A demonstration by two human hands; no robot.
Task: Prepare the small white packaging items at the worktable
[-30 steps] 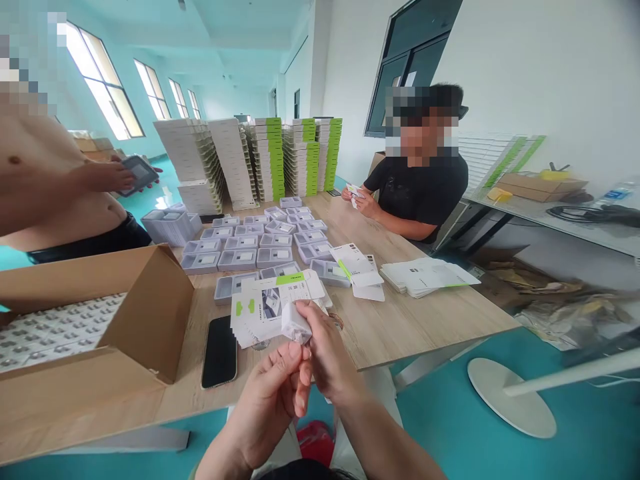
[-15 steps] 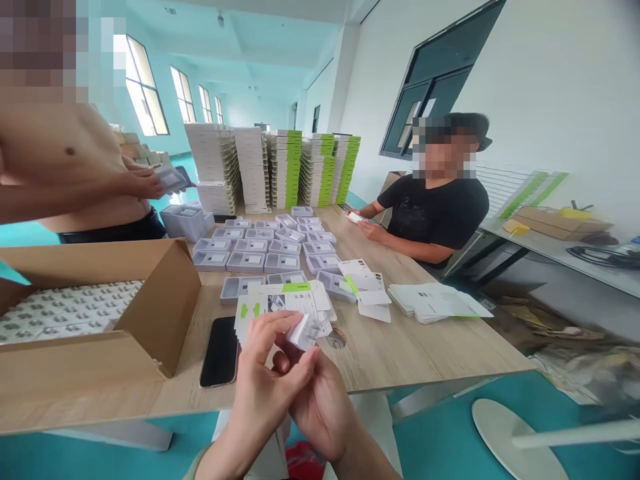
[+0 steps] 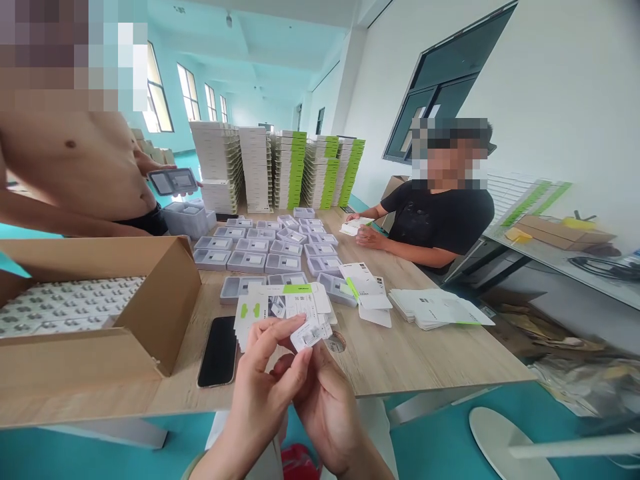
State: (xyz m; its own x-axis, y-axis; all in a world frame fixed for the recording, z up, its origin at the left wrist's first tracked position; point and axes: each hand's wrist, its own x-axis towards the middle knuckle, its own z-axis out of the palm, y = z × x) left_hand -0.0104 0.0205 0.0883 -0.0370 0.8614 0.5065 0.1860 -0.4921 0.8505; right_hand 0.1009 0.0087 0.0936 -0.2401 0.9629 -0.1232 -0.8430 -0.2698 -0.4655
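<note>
The wooden table [image 3: 415, 353] bears one black smartphone [image 3: 218, 352], one open cardboard carton [image 3: 160, 307], about twenty grey plastic trays [image 3: 250, 262] and at least five tall stacks of boxes [image 3: 290, 170], with one shirtless person [image 3: 75, 167] and one person in a black T-shirt [image 3: 440, 220] beside it, and one left hand [image 3: 265, 380] and one right hand [image 3: 325, 413] above its near edge around one small white card [image 3: 307, 335].

"What shows of the person's own body?"
"Two bare forearms, and a sliver of olive sleeve [image 3: 190, 473] at the near left, on the left arm"
"And the hands?"
"The left hand [image 3: 263, 387] and right hand [image 3: 327, 417] are bare, with slim fingers and short nails"
</note>
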